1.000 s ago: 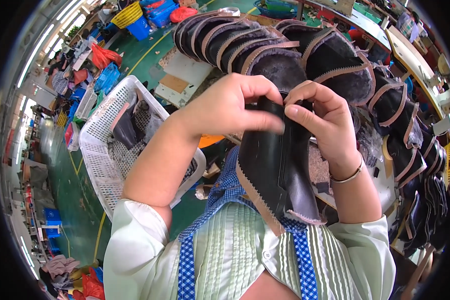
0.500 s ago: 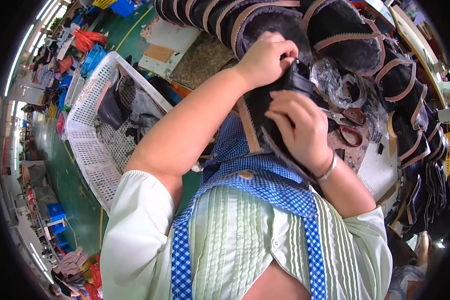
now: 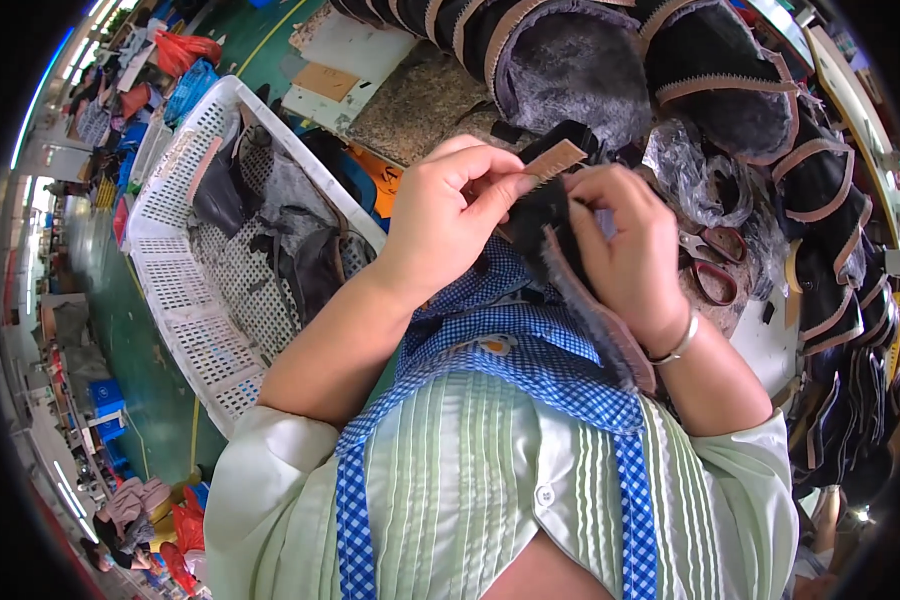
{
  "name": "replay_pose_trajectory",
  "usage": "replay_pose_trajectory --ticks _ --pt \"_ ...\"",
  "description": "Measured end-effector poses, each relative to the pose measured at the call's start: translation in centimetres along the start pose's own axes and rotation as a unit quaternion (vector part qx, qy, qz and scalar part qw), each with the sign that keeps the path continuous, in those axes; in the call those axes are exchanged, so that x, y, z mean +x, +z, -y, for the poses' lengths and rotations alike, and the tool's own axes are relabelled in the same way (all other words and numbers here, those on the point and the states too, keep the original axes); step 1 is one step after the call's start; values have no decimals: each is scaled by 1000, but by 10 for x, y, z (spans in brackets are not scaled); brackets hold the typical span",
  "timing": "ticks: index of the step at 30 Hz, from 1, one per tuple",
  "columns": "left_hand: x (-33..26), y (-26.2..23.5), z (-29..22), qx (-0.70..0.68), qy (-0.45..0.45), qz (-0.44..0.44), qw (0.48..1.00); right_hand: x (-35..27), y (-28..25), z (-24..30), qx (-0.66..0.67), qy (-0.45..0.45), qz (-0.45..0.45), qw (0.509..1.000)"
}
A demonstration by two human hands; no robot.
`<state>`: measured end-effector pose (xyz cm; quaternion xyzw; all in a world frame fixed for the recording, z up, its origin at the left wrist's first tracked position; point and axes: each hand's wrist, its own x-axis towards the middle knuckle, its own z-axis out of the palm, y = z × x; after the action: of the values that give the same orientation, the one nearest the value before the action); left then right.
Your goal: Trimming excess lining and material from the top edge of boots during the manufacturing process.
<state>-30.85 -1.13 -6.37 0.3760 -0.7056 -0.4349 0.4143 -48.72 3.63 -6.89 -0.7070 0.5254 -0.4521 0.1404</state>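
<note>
Between my hands is a black shoe upper with a fuzzy lining and a brown zigzag-cut edge. My left hand pinches it by the brown edge strip, thumb and forefinger pressed together. Curled around its other side is my right hand, wearing a bangle; some of its fingertips are hidden behind the black material. The lower part of the upper hangs toward my blue checked apron. Just right of my right hand lie scissors with dark red handles.
A white perforated basket with several dark pieces stands at the left. Stacked black uppers line the bench's far side, and more run down the right. Crumpled clear plastic lies near the scissors.
My left hand has come nearer and to the left, from the upper's far end to its brown edge. The upper has turned between my hands, and my right hand has shifted slightly right.
</note>
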Motion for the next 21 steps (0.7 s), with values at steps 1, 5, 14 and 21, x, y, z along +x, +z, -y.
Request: replay_pose_trajectory --ticks 1,5,14,21 --pt "-4 5 10 9 -23 -26 999 -7 7 -3 7 5 1 1000" --pt "-28 18 31 182 140 -123 965 -30 23 -14 63 49 32 996" --pt "-81 11 64 159 72 -76 982 -35 52 -34 146 69 32 986" --pt "-82 7 64 189 16 1 982 -37 54 -34 179 115 46 976"
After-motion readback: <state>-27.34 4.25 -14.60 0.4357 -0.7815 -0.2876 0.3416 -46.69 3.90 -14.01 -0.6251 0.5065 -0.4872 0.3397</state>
